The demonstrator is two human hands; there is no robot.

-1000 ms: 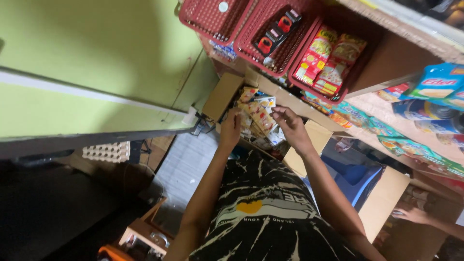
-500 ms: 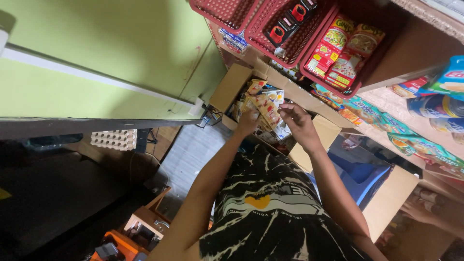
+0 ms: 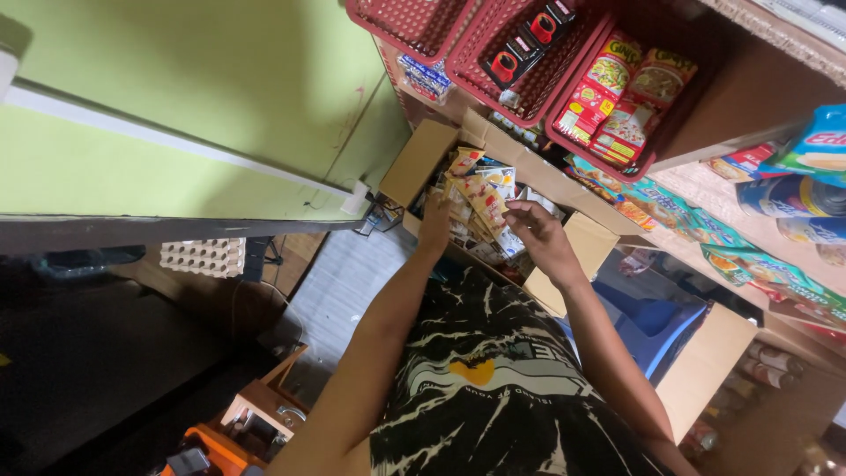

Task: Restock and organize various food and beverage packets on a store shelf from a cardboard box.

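nearest, the left hand (image 3: pixel 434 225) rests inside the near edge of the open cardboard box (image 3: pixel 421 159), fingers bent into the packets; whether it grips any i cannot tell. the right hand (image 3: pixel 539 234), just beside it, pinches one strip of sachets (image 3: pixel 483 201), which lies just left of that hand, long axis running toward the box's far corner. loose packets in the box are too many to count. beyond, three red baskets (image 3: pixel 529 92) stand on the shelf.

Small retail shop, by all visible signs. Wooden shelf (image 3: pixel 705 189) stocked with red mesh baskets (image 3: pixel 529 62) of sachets and packets along its front edge; open cardboard box (image 3: pixel 423 159) of packaged goods beneath; egg tray (image 3: pixel 203 257) stored low at left.
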